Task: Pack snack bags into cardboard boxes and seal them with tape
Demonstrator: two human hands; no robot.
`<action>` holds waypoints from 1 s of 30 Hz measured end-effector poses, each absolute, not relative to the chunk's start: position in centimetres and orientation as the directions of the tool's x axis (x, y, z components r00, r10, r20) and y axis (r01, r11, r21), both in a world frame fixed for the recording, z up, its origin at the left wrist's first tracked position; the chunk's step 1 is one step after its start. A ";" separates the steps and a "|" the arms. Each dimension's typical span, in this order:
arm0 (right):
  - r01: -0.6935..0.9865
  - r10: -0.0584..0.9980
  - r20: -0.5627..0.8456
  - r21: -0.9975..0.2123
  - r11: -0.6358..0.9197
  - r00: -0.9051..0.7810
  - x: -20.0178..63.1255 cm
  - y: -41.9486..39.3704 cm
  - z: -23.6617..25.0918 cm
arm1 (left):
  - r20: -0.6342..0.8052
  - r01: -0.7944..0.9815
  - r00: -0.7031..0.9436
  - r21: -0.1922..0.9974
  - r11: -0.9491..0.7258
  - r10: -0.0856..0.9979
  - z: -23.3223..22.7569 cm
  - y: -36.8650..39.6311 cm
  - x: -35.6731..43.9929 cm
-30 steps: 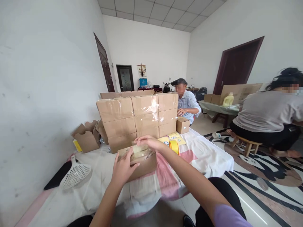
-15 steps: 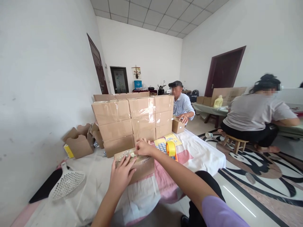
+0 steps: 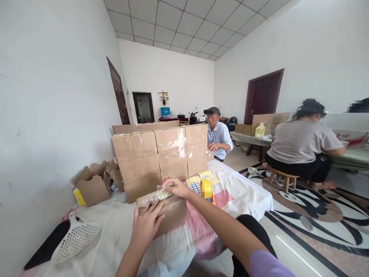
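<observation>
The stack of taped cartons (image 3: 161, 156) stands at the back of my cloth-covered table (image 3: 245, 192), where it stood before. Just in front sits my open box (image 3: 167, 209), unmoved. My left hand (image 3: 146, 225) still presses flat on its near edge, fingers spread, gripping nothing. My right hand (image 3: 174, 186) has dropped lower, pinching the clear packet (image 3: 157, 195) into the box. A tape roll (image 3: 206, 188) lies beside.

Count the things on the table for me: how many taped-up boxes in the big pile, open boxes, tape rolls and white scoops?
Taped boxes in the stack, visible fronts: 9
Open box under the left hand and right hand: 1
Yellow tape roll: 1
White scoop: 1
Total: 12
</observation>
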State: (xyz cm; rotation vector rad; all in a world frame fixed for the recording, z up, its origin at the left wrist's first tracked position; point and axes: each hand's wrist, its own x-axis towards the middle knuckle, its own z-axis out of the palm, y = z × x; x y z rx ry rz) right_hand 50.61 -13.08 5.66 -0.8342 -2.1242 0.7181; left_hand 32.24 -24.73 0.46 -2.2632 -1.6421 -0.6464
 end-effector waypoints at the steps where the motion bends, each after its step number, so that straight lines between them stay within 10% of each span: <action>1: 0.322 0.746 0.423 -0.711 0.625 -0.514 50.5 -13.1 5.7 | 0.501 0.946 0.258 0.041 -0.321 0.826 0.5 -24.7 32.2; 13: 0.158 0.798 0.374 -0.855 0.494 -0.472 50.3 -12.7 6.8 | 0.543 0.931 0.214 0.139 -0.338 0.812 0.5 -25.0 32.2; 23: 0.011 0.737 0.357 -0.896 0.443 -0.574 50.3 -15.3 9.1 | 0.431 0.369 -0.060 0.848 -0.381 0.901 3.2 -25.9 33.2; 30: 0.097 0.818 0.272 -0.925 0.368 -0.507 49.2 -14.2 8.7 | 0.309 0.107 -0.248 0.951 -0.291 0.918 3.8 -26.1 35.0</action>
